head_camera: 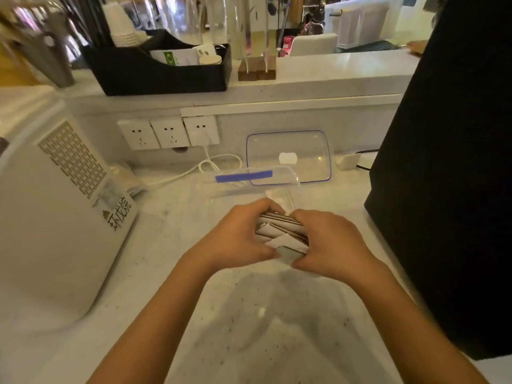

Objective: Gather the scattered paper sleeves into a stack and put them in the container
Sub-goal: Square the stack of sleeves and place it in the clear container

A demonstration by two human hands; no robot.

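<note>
A stack of paper sleeves [279, 231], white with brown corrugated edges, is pressed between my two hands over the white counter. My left hand [241, 234] grips its left side and my right hand [327, 242] grips its right side. Just beyond the stack lies a clear plastic container [249, 187] with a strip of blue tape on its rim. Its clear lid [288, 156] leans against the back wall behind it. The lower part of the stack is hidden by my fingers.
A white appliance [55, 217] stands at the left. A tall black object [448, 162] blocks the right side. Wall sockets [169, 133] with a white cable [205, 164] sit behind. On the raised ledge stands a black organiser [155, 73] with cups.
</note>
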